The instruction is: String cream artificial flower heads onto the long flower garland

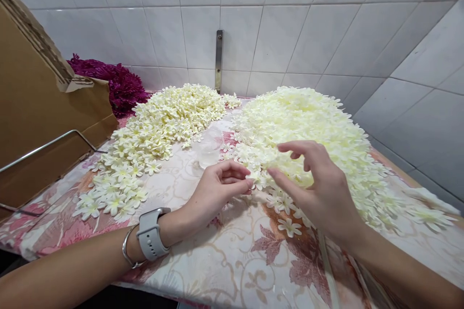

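Note:
My left hand, with a watch and a bangle at the wrist, pinches a small white flower between thumb and fingertips. To its right, my right hand is open, thumb and index finger apart with nothing visible between them. Behind the right hand rises a large heap of pale yellow-white flowers. On the left lies a second heap of cream flowers, spreading toward the front. Between the heaps stands a small clear plastic cup. A loose flower rests on the cloth below my right hand.
A floral tablecloth covers the table. At the left stand a cardboard box and a metal wire frame, with purple flowers behind. White tiled walls close off the back and right; a metal bracket is fixed there.

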`<action>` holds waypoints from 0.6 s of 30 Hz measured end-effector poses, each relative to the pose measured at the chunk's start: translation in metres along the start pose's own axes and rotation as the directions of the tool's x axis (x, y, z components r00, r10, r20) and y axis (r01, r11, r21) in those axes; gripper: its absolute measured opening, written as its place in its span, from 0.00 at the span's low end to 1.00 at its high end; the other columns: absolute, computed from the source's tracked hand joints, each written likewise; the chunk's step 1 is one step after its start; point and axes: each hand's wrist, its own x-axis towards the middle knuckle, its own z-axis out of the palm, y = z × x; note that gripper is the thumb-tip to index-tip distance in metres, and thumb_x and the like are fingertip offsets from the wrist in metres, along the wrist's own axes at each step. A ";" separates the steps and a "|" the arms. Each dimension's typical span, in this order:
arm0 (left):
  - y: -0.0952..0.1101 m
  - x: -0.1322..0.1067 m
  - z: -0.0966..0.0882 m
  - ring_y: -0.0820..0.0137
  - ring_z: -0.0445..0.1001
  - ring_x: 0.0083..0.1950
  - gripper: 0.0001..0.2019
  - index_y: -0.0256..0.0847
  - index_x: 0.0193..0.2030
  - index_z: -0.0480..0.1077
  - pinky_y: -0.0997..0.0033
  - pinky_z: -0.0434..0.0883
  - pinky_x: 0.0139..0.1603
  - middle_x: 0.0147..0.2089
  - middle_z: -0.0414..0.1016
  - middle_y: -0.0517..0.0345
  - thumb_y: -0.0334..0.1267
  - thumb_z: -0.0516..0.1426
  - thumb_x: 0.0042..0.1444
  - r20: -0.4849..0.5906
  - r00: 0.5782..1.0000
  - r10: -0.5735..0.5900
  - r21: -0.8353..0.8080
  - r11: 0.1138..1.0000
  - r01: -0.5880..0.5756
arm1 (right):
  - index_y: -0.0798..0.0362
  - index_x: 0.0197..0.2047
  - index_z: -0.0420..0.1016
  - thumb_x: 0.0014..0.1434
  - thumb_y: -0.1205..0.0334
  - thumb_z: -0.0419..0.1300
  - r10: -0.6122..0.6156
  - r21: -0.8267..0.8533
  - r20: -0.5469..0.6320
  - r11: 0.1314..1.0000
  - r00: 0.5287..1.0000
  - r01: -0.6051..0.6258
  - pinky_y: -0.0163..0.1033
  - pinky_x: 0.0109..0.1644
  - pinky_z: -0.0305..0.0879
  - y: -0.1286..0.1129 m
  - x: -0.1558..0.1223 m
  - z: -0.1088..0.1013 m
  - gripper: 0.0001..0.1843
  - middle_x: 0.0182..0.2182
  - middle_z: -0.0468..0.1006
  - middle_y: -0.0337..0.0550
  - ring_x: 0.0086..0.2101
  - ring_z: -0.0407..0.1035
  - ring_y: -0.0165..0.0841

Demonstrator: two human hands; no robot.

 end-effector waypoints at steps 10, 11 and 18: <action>-0.003 0.001 -0.002 0.79 0.71 0.29 0.07 0.37 0.31 0.71 0.80 0.67 0.31 0.28 0.73 0.63 0.32 0.64 0.44 0.031 0.999 0.026 0.031 0.999 -0.027 | 0.50 0.30 0.66 0.58 0.71 0.54 -0.079 0.160 0.185 0.986 0.980 0.050 0.40 0.35 0.61 -0.004 -0.001 0.000 0.07 0.27 0.72 0.41 0.32 0.64 0.35; -0.003 0.001 -0.002 0.79 0.70 0.29 0.07 0.37 0.31 0.71 0.80 0.66 0.31 0.28 0.72 0.63 0.32 0.64 0.44 0.020 0.999 0.026 0.032 0.999 -0.026 | 0.50 0.30 0.66 0.58 0.70 0.54 -0.043 0.124 0.157 0.992 0.987 0.024 0.40 0.35 0.61 -0.004 -0.001 -0.001 0.07 0.27 0.72 0.41 0.33 0.64 0.35; -0.003 0.001 -0.002 0.77 0.71 0.30 0.08 0.37 0.32 0.70 0.79 0.67 0.32 0.29 0.73 0.62 0.32 0.64 0.44 0.038 0.999 0.025 0.029 0.999 -0.026 | 0.51 0.34 0.67 0.58 0.67 0.55 -0.117 0.139 0.244 0.987 0.963 0.084 0.40 0.36 0.62 -0.003 0.000 0.001 0.02 0.30 0.73 0.43 0.34 0.65 0.35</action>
